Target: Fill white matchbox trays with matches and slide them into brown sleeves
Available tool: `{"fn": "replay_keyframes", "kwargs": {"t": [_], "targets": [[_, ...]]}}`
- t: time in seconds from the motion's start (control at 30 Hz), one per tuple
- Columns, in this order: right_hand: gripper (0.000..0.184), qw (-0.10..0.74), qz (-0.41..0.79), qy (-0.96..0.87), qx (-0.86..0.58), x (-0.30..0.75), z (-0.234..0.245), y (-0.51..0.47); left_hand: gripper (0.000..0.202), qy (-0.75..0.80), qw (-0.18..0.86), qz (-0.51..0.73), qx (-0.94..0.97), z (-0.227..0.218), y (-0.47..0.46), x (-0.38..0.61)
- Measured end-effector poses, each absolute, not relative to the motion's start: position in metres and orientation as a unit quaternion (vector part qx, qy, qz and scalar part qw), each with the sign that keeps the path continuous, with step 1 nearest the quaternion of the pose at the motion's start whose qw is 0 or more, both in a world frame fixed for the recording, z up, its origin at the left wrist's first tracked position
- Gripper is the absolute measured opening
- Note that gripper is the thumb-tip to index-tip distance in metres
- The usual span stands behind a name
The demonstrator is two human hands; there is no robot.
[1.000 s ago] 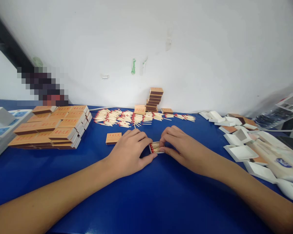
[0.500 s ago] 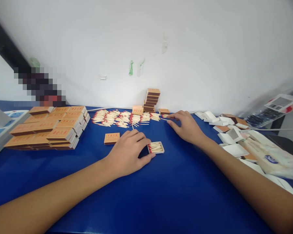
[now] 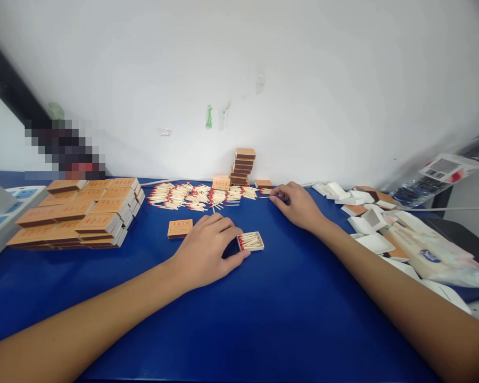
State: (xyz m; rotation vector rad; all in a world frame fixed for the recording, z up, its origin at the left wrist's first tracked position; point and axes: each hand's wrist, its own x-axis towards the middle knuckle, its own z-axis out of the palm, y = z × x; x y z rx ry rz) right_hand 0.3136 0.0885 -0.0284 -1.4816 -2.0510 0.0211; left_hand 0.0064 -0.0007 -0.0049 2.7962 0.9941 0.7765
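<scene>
My left hand point(image 3: 207, 247) rests on the blue table, thumb and forefinger gripping the left end of a white matchbox tray point(image 3: 259, 248). Red-tipped matches point(image 3: 250, 241) fill the tray, heads toward that hand. Farther back, my right hand point(image 3: 297, 205) has thumb and fingertips pinched together at the right end of a spread of loose matches point(image 3: 171, 196); a match point(image 3: 265, 197) sticks out leftward from the fingertips. Just left of my left hand lies a closed matchbox point(image 3: 180, 229). Another matchbox point(image 3: 221, 183) leans upright among the loose matches.
A leaning stack of matchboxes point(image 3: 244, 162) stands against the white wall, with a single matchbox point(image 3: 263, 183) beside it. A large block of matchboxes point(image 3: 75, 213) and a power strip point(image 3: 19, 199) occupy the left. Empty trays point(image 3: 373, 243) and a tissue pack point(image 3: 435, 250) lie right.
The view has shifted slightly to the right. My right fingers have drawn closer together around the match, while my left hand keeps its grip on the tray.
</scene>
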Motion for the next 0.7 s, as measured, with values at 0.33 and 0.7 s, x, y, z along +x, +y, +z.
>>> {"fn": "replay_keyframes", "kwargs": {"t": [0.33, 0.7], "targets": [[0.022, 0.274, -0.005, -0.792, -0.546, 0.328, -0.032, 0.1, 0.028, 0.327, 0.033, 0.251, 0.911, -0.005, -0.001, 0.007], [0.023, 0.276, -0.016, -0.801, -0.53, 0.326, -0.029, 0.097, 0.027, 0.324, 0.038, 0.249, 0.912, -0.002, 0.0, 0.007]]}}
